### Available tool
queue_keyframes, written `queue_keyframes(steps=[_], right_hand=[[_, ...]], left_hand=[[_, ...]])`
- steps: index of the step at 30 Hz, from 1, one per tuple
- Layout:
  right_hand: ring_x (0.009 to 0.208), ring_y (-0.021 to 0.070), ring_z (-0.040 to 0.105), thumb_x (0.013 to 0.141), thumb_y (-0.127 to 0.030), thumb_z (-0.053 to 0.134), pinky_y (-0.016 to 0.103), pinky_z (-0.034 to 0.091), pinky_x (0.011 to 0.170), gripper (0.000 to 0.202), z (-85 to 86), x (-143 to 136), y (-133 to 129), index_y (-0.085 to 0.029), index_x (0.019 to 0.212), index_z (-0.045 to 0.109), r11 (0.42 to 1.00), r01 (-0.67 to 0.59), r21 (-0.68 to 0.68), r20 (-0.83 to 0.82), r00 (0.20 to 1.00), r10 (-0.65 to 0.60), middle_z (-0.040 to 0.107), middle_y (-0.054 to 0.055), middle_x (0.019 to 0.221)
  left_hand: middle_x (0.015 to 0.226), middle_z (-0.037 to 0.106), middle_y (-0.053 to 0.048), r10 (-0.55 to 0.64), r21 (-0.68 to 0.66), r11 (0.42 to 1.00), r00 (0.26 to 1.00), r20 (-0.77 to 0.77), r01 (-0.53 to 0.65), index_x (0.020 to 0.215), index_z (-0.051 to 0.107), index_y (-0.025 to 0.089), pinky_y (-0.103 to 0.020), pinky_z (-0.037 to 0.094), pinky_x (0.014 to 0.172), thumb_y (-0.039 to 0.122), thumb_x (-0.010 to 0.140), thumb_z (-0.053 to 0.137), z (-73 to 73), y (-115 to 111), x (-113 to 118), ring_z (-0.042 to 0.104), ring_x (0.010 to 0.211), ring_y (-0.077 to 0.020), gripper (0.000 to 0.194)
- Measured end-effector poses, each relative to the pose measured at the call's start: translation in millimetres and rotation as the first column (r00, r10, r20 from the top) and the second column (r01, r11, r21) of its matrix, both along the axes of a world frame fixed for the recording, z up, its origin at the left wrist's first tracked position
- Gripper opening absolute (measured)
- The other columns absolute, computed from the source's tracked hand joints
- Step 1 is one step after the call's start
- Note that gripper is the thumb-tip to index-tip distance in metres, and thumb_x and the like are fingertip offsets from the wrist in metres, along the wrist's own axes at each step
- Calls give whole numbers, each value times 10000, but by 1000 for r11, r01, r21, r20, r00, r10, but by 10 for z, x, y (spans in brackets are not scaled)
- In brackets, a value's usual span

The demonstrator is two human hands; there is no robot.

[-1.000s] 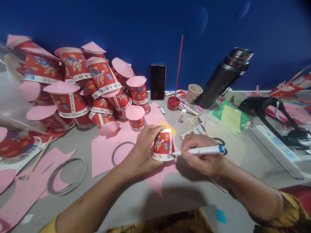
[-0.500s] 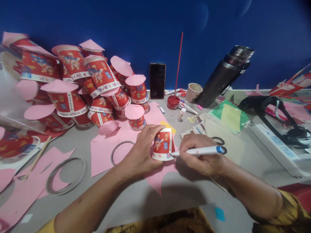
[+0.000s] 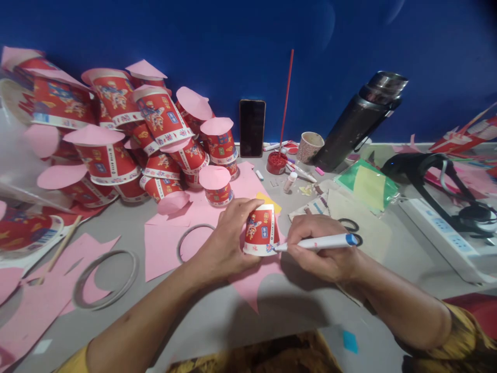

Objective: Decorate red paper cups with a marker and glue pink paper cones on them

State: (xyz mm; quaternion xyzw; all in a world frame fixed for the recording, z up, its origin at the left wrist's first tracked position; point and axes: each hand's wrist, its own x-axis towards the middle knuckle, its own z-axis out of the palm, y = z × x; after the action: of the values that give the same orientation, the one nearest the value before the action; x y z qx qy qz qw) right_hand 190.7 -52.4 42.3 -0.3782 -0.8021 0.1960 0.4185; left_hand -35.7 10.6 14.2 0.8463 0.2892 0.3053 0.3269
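My left hand point(image 3: 229, 241) is wrapped round the left side of a red paper cup point(image 3: 261, 228), its white band at the bottom. Coloured marks show along that band. A white marker point(image 3: 322, 242) with a blue end is pinched in my right hand point(image 3: 322, 248). Its tip meets, or nearly meets, the lower right edge of the cup. Pink paper point(image 3: 252, 292) lies beneath, and a yellow scrap point(image 3: 269, 201) shows behind the cup. Close behind my left hand stands a small red cup with a pink disc top point(image 3: 215, 181).
Several red cups with pink paper tops point(image 3: 99, 155) are heaped at the left. A phone point(image 3: 252, 128), a red pot with a stick point(image 3: 276, 162) and a black flask point(image 3: 359, 124) stand along the blue wall. Scissors point(image 3: 351, 226), grey rings point(image 3: 105, 280) and a power strip point(image 3: 446, 235) lie around.
Almost nothing differs. The cup seems turned slightly in my left hand, and the marker tip stays at its lower right edge.
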Motion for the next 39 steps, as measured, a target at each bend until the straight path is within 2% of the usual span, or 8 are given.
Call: queue_keyframes(steps=[10,15,24,39], right_hand=[[541,132,603,896,-146,611,263,456,549,127,-20,-10,21,-213,788,619,999,33,27,-26,999,-33,689,4,653],[553,141,604,899,-151,625,268,459,551,123,-8,-4,15,-221,798,610,997,47,57,-40,998,-44,675,3,650],[572,130,622,901,-128,625,261,468,592,113,-6,-26,7,-218,834,607,998,-19,56,-6,1000,20,706,6,683],[558,112,601,910,-136,613,232,439,578,118,-29,-45,13,-216,823,603,998,7,63,0,1000,-7,694,-7,662]], left_hand=[[1368,583,-105,-4,-20,1000,1000,8,4,1407,473,284,-515,475,1118,188,741,771,9,-18,-3,561,1277,-327,735],[1383,569,-112,-5,6,1000,1000,4,5,1431,450,285,-512,465,1121,233,770,793,-22,-7,-11,549,1280,-323,746],[1352,551,-131,9,21,1000,1000,-30,-8,1431,448,262,-531,470,1109,173,711,783,-65,-5,-10,549,1278,-343,798],[1326,553,-126,12,30,999,1000,-17,-12,1434,464,252,-547,474,1089,177,692,794,-99,-3,-13,555,1242,-347,816]])
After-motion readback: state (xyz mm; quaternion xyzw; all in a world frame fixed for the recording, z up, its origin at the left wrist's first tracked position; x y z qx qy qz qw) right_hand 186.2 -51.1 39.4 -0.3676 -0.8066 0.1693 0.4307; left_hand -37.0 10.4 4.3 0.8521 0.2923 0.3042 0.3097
